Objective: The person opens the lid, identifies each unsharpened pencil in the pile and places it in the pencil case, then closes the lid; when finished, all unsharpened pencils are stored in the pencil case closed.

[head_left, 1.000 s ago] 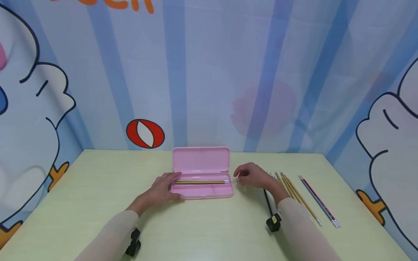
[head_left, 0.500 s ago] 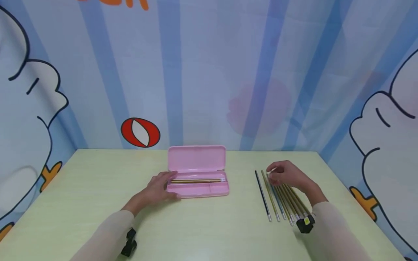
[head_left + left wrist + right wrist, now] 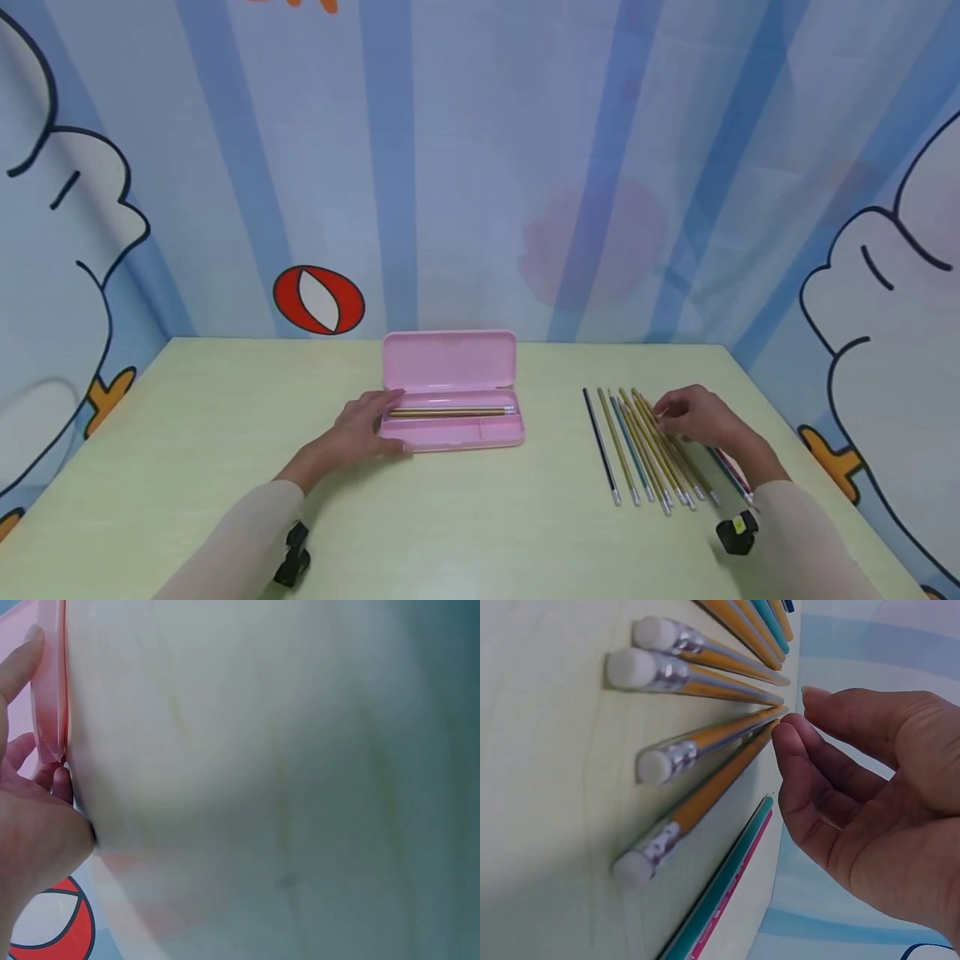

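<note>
An open pink pencil case (image 3: pixel 465 435) lies mid-table with its lid (image 3: pixel 448 360) standing up behind and two yellow pencils (image 3: pixel 450 412) inside. My left hand (image 3: pixel 384 421) rests on the case's left end, fingers along the rim. In the left wrist view one of its fingers (image 3: pixel 19 664) lies on the case rim (image 3: pixel 51 690). To the right lies a row of several pencils (image 3: pixel 637 446). My right hand (image 3: pixel 667 417) hovers over that row with loosely bent fingers. In the right wrist view the right hand (image 3: pixel 795 712) has one fingertip at a yellow pencil (image 3: pixel 705 735) and holds nothing.
A dark blue pencil (image 3: pixel 600 442) lies leftmost in the row, and a teal-and-pink pencil (image 3: pixel 720 896) lies beyond the right hand. The pale green table (image 3: pixel 487 517) ends at a cartoon-printed curtain wall. Black wrist units sit on both forearms (image 3: pixel 292 562).
My right hand has moved right, from beside the case to over the far side of the pencil row. The left hand stays on the case.
</note>
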